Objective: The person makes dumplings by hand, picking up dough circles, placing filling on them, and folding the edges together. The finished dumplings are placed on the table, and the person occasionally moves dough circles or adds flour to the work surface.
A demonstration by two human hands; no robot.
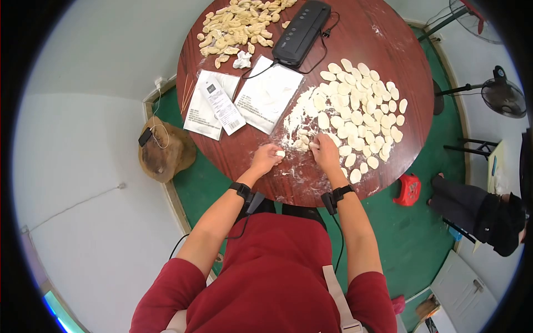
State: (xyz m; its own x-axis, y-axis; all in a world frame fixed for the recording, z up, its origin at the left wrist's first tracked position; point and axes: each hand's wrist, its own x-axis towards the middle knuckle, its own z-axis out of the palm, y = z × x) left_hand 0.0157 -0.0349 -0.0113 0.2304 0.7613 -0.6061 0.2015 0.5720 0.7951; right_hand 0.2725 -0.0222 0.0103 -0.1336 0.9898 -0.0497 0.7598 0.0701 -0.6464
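My left hand (267, 159) is closed, pinching a small white piece of dough (280, 154) at its fingertips, just over the round table's near side. My right hand (325, 150) is closed too, its fingertips together on another small dough piece at the edge of a little pile of dough pieces (302, 141). Loose white flour (300, 114) surrounds that pile. Many flat oval dough wrappers (355, 115) spread over the right part of the table, some close beside my right hand.
Shaped dumplings (239, 25) are heaped at the far left of the table (383, 53). A black vacuum sealer (301, 33) with its cord, white bags (270, 93) and a printed packet (225, 108) lie beyond my hands. A red stool (410, 190) and another person (472, 213) are at right.
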